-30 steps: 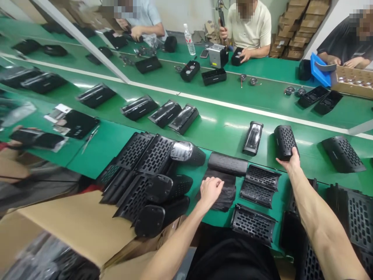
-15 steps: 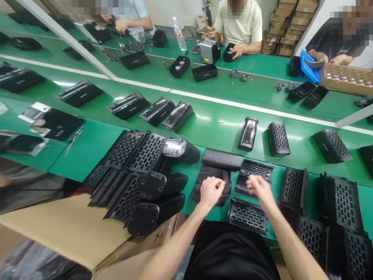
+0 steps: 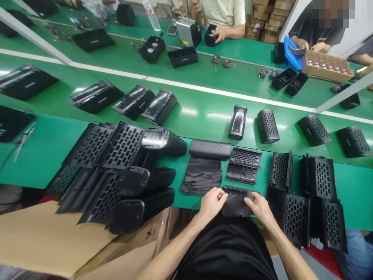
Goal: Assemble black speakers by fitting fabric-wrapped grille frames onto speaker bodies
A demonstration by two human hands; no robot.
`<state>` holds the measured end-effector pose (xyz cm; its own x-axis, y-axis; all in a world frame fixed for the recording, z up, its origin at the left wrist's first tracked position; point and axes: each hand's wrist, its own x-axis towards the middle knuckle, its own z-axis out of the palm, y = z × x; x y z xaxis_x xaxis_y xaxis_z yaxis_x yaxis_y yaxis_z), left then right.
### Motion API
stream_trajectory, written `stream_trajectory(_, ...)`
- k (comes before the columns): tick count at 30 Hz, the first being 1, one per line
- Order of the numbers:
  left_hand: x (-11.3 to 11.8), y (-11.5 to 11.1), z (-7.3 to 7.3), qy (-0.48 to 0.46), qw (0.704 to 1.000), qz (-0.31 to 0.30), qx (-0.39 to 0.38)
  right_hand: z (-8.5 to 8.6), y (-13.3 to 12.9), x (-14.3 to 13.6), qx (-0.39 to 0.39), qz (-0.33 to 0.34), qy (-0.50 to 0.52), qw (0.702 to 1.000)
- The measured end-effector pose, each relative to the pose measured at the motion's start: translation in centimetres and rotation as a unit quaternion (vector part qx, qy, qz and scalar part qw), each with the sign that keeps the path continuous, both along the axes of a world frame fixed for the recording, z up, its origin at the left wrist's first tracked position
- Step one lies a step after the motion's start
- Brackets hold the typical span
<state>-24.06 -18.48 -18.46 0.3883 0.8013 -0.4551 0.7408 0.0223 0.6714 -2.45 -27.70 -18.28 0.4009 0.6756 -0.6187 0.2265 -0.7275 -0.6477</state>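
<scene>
At the table's near edge, my left hand [image 3: 213,201] and my right hand [image 3: 258,203] pinch opposite sides of a thin black mesh sheet [image 3: 236,205]. The sheet lies over a black perforated panel [image 3: 233,189], covering most of it. A pile of black mesh sheets [image 3: 202,177] is to the left, with a dark perforated cover [image 3: 210,149] behind it. Beyond my hands sit two more perforated panels [image 3: 245,158], one behind the other.
Stacked grilles [image 3: 122,146] and dark speaker housings [image 3: 140,212] stand on the left, more grilles [image 3: 323,177] on the right. Finished-looking housings [image 3: 268,126] line the green belt behind. People work across it. An open carton [image 3: 140,249] is below left.
Both hands have moved toward the near panel, and a mesh sheet now lies over it between them. The pile is uncovered by my left hand. The camera view has shifted.
</scene>
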Motion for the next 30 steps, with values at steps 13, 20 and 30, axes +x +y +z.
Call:
stream_trajectory(13,0.4,0.1,-3.1,0.03,0.994,0.019,-0.105,-1.4,-4.0,1.7,-0.092,0.003,-0.164,0.982)
stream_trajectory(20,0.3,-0.2,-3.7,-0.005,0.994,0.048,-0.094,-2.5,-4.2,1.1,-0.062,-0.062,-0.127,0.988)
stream_trajectory(30,-1.3,0.1,-2.2,-0.142,0.979,0.101,-0.101,0.6,-3.3,0.7,0.068,-0.112,0.06,0.99)
